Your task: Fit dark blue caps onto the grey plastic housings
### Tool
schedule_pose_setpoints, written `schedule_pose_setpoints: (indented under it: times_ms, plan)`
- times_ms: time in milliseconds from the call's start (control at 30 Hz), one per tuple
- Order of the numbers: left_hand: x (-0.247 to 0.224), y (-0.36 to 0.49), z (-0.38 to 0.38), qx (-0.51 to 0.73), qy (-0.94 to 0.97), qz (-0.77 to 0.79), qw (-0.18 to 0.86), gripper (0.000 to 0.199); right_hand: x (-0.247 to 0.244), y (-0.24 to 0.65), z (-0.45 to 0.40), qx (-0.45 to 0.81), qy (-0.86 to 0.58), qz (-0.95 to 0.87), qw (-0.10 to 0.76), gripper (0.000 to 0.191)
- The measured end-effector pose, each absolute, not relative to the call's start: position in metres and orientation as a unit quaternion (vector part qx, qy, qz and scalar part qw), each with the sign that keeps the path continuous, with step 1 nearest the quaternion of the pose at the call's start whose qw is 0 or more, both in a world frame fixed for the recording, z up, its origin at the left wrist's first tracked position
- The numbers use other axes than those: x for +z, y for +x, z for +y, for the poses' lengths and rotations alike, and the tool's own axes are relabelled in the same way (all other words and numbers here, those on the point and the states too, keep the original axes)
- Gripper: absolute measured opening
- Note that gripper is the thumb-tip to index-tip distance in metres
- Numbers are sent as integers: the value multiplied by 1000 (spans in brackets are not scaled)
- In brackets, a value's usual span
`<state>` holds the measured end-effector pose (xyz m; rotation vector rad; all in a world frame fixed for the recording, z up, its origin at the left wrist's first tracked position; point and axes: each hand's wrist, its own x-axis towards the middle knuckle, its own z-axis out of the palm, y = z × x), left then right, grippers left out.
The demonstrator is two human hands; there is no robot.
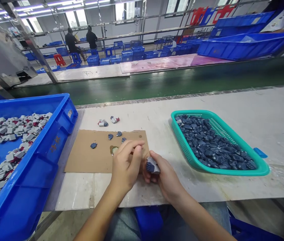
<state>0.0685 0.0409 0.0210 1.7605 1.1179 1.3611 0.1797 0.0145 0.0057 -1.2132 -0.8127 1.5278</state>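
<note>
1. My right hand (168,175) is closed around a grey-and-dark piece (153,165), thumb along its upper side; the piece is just past the right edge of the card (81,159), its dark ridged end turned towards my left.
2. My left hand (126,162) hangs over the card, fingers bent and thumb close to the forefinger, a narrow gap; I cannot tell whether it holds anything.
3. Four dark bits (94,145) lie apart on the card, one just beside my left fingers.
4. A round gold-edged disc (112,150) is there too, partly behind my left hand.
5. Beyond the card, two grey bits (115,119) lie on the table (157,117).
6. To my right, a green basket (232,132) is heaped with dark parts (212,144).
7. To my left, a blue bin (56,147) has grey and red parts (11,129) inside.
</note>
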Motion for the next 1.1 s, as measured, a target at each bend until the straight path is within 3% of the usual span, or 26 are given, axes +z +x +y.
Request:
schedule_pose_setpoints:
  times_ms: [167,367,533,867,1100]
  plan:
    - [2,54,23,452,690,452,341,21,9,198,22,564,-555,-437,428,30]
    - [-9,48,15,398,701,482,344,20,19,217,47,313,-637,-662,242,28]
    - [-7,50,16,337,764,456,307,18,24,212,64,257,-642,-705,155,34]
    - [-10,44,17,343,764,442,321,19,26,192,84,116,-656,-743,-54,35]
    - [-9,41,18,319,770,446,327,20,30,179,87,37,-644,-751,-141,37]
